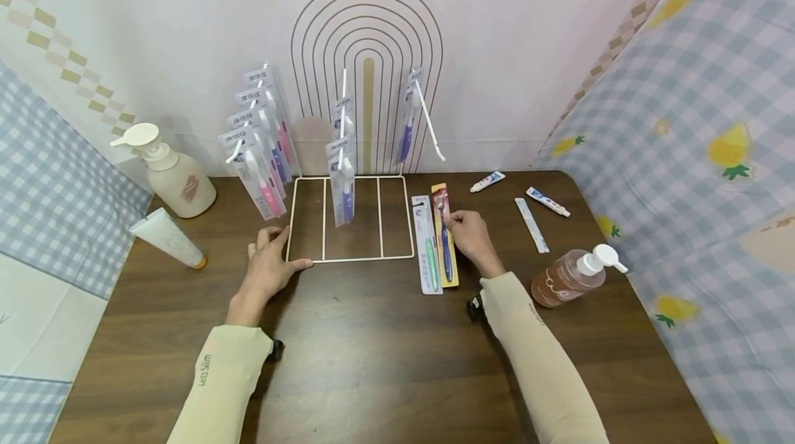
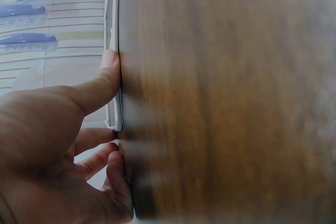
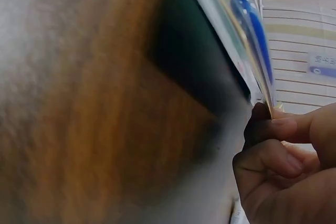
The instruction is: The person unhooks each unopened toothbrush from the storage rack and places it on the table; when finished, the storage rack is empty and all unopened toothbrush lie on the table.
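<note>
Left hand [image 1: 270,266] rests with straight fingers on the white wire display rack's [image 1: 350,259] base corner, steadying it, while right hand [image 1: 470,233] pinches the yellow-carded blue toothbrush pack [image 1: 445,240] lying beside the rack.

My dark wooden worktop [image 1: 373,361] carries a white wire rack [image 1: 350,259] at twelve o'clock, two packaged toothbrushes [image 1: 435,251] beside it, pump bottles [image 1: 568,278] at ten and three.
</note>
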Demonstrator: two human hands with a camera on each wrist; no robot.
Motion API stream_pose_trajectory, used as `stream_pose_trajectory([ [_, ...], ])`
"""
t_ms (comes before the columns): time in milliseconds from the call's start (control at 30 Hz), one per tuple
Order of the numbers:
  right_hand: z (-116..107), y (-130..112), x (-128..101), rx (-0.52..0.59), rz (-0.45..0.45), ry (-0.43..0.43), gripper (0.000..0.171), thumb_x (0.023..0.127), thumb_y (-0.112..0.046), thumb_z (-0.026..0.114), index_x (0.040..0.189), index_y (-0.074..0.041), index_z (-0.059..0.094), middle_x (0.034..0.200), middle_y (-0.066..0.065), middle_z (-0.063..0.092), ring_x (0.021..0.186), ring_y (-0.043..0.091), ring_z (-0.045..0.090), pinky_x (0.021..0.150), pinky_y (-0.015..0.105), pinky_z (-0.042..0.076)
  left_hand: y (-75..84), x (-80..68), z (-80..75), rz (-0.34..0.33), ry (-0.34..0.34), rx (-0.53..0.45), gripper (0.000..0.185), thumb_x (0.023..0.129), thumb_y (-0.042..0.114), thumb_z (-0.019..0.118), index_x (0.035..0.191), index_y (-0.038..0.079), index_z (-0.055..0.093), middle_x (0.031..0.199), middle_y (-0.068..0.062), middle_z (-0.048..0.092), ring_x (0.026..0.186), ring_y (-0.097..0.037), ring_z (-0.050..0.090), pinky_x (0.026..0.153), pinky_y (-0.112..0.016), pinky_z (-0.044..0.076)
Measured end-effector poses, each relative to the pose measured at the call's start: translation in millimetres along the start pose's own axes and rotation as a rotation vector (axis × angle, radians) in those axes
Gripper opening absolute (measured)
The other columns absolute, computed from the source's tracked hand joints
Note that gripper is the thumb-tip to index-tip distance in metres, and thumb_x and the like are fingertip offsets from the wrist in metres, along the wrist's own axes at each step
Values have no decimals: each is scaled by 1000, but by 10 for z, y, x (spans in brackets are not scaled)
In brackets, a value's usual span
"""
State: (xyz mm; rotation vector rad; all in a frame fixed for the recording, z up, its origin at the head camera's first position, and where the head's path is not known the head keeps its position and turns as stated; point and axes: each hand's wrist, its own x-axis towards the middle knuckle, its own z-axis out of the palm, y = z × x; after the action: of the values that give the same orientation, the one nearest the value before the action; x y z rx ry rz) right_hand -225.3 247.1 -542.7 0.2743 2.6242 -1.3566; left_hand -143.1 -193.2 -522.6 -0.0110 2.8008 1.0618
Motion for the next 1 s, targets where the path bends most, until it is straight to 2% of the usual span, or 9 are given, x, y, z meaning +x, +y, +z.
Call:
stream_pose_trajectory([
  [67, 34, 103, 82, -6, 45, 1, 31, 116, -28, 68, 126, -3, 84, 104, 8, 78, 80, 17, 66, 66, 30, 51, 2, 6, 11, -2, 0, -6, 101, 100, 32, 90, 175, -6, 34, 177, -32, 30, 132, -56, 38, 114, -68, 41],
  [200, 46, 148, 79, -13, 74, -6, 29, 115, -27, 69, 122, -4, 85, 102, 7, 79, 81, 16, 68, 67, 28, 53, 38, 14, 25, -12, -9, -14, 102, 99, 34, 91, 176, -5, 36, 176, -31, 30, 132, -57, 38, 114, -67, 40],
  [333, 0, -9, -91, -1, 57, 17, 31, 114, -26, 72, 120, 1, 84, 103, 12, 81, 82, 18, 68, 69, 32, 54, 94, 10, 10, -18, -16, -21, 103, 99, 36, 91, 176, -3, 35, 177, -30, 30, 136, -57, 36, 116, -67, 41],
  [433, -18, -195, -255, 7, 63, 20, 32, 114, -25, 72, 120, 5, 82, 104, 15, 80, 81, 19, 67, 70, 34, 53, 93, 3, -4, -25, -11, -21, 102, 99, 35, 91, 176, -3, 35, 177, -30, 30, 139, -58, 35, 118, -68, 41],
  [467, -6, -192, -255, 6, 65, 29, 31, 113, -25, 74, 118, 4, 82, 102, 14, 80, 79, 18, 67, 68, 33, 54, 79, 2, -6, -24, -10, -10, 102, 100, 35, 91, 176, -4, 35, 177, -30, 30, 140, -58, 35, 118, -68, 41],
  [567, 42, -95, -161, -18, 78, 28, 29, 112, -27, 74, 115, 0, 82, 99, 12, 80, 77, 18, 68, 66, 32, 54, 26, -3, 0, -15, 8, -12, 100, 100, 31, 90, 175, -6, 36, 176, -31, 31, 139, -58, 36, 118, -69, 41],
  [667, 97, 146, 47, -30, 88, 42, 23, 110, -29, 79, 107, -6, 83, 93, 8, 81, 75, 18, 72, 62, 32, 56, -12, 3, 13, 5, 12, -1, 99, 100, 31, 89, 175, -6, 36, 175, -31, 32, 138, -59, 37, 118, -70, 41],
  [733, 113, 220, 103, -35, 90, 42, 19, 109, -26, 79, 105, -9, 84, 92, 9, 82, 76, 19, 74, 63, 31, 58, -20, 7, 19, 10, 14, -4, 98, 100, 31, 89, 174, -7, 37, 175, -31, 32, 137, -59, 37, 117, -70, 41],
  [1000, 130, 223, 84, -30, 91, 52, 14, 108, -21, 78, 101, -12, 85, 88, 7, 84, 74, 19, 77, 64, 33, 59, -25, 0, 9, 4, 13, -7, 98, 101, 31, 89, 175, -6, 36, 176, -31, 31, 137, -59, 36, 117, -70, 41],
])
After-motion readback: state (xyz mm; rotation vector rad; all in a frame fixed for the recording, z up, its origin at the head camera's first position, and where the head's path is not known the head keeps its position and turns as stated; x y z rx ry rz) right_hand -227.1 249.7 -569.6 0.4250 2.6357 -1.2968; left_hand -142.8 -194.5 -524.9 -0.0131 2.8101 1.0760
